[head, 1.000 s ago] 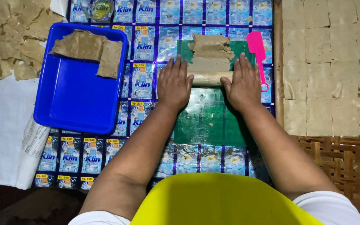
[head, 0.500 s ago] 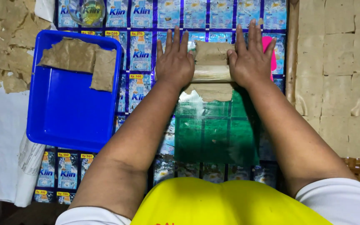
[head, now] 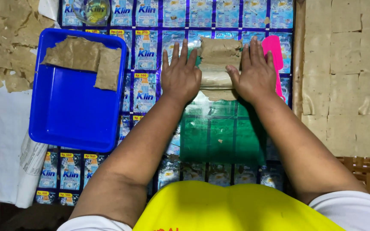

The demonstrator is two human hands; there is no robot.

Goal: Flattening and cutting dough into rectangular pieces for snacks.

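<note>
My left hand point(head: 180, 76) and my right hand point(head: 257, 72) lie flat, fingers stretched, on the two ends of a rolling pin point(head: 214, 79). Between the hands a tan sheet of dough point(head: 219, 51) lies under and around the pin, on a green plastic sheet point(head: 219, 137). Both palms press down on the pin; neither hand closes around it. A pink flat scraper point(head: 274, 47) lies just right of my right hand, partly under its fingers.
A blue tray point(head: 71, 115) at left holds tan dough pieces point(head: 82, 57). Torn dough scraps point(head: 5, 47) lie on white cloth at far left. Cut dough squares point(head: 347, 77) cover the right side. A glass bowl point(head: 92, 9) sits at the top. A mat of blue sachets point(head: 144, 51) covers the surface.
Both hands have pushed the rolling pin away from me over the dough, then stayed near the far end. More green sheet shows near my body.
</note>
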